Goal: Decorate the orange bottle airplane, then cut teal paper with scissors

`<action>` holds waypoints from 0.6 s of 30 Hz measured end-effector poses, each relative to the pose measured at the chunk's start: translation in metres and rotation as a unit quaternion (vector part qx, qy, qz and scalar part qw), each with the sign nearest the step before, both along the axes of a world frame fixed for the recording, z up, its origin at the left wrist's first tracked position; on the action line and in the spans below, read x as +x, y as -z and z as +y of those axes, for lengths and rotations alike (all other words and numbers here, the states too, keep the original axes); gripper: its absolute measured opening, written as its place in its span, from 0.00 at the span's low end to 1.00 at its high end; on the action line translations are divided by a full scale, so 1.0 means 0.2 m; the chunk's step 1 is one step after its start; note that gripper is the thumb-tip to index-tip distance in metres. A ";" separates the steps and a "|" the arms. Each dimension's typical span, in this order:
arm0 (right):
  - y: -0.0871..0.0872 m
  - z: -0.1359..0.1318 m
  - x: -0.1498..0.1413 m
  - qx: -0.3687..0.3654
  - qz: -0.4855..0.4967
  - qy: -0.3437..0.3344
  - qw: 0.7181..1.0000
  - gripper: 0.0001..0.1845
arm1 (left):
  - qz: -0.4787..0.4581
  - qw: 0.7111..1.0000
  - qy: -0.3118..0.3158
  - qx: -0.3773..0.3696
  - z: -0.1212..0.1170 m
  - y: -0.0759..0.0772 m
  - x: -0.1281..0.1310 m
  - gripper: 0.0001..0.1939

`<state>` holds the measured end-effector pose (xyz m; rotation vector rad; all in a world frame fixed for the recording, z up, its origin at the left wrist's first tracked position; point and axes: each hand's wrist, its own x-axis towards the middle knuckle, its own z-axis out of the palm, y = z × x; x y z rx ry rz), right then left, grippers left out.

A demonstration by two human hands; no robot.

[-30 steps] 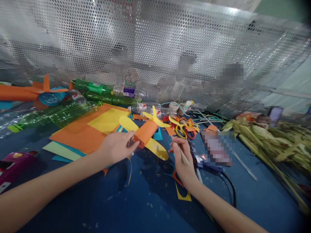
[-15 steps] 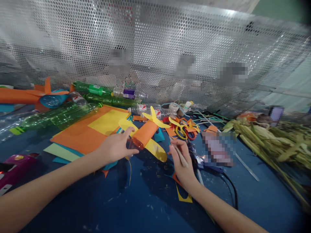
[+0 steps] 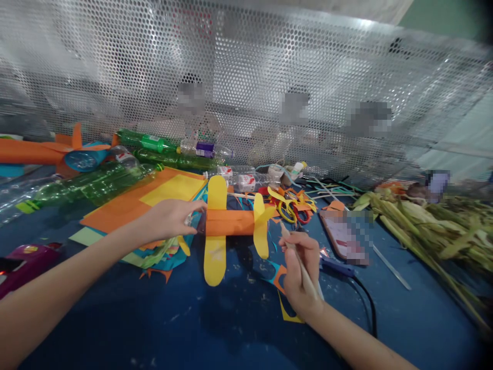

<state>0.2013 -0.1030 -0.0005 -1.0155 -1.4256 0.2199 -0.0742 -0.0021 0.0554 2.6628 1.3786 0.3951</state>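
Note:
A toy plane has an orange paper-wrapped bottle for a body, a long yellow wing across it and yellow tail fins. My left hand is closed on the clear bottle end at its left, holding it level above the blue table. My right hand grips a pale, slim, pointed stick like a pencil. The stick's tip points up toward the plane's tail, with a gap between them. Below lie yellow and orange paper offcuts.
Coloured paper sheets and green bottles lie at left, beyond a purple device. Scissors sit among scraps. A phone, a blue-handled corded tool and dry husks lie at right; a perforated metal screen stands behind.
My left hand has turned the plane, so its tail now points right and the wing runs up and down the view. My right hand with the stick has shifted slightly right and down.

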 end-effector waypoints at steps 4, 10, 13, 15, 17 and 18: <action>0.00 0.03 0.01 -0.087 0.009 -0.036 0.996 0.06 | 0.052 0.999 0.003 0.011 -0.01 -0.03 -0.01 0.24; -0.01 0.04 0.01 -0.115 0.004 -0.047 0.992 0.07 | 0.042 0.999 0.000 0.033 -0.04 -0.02 0.02 0.24; -0.02 0.01 0.02 -0.117 -0.020 -0.071 0.990 0.09 | 0.014 0.999 -0.016 0.042 -0.05 -0.02 0.05 0.17; -0.02 -0.01 0.02 -0.129 -0.039 -0.111 0.985 0.12 | 0.007 0.999 -0.020 0.039 -0.05 -0.02 0.06 0.14; -0.01 -0.02 0.03 -0.143 -0.059 -0.143 0.978 0.15 | 0.015 0.999 -0.016 0.040 -0.07 -0.03 0.07 0.13; -0.01 -0.02 0.04 -0.147 -0.066 -0.153 0.975 0.17 | 0.022 0.999 -0.013 0.043 -0.07 -0.04 0.08 0.13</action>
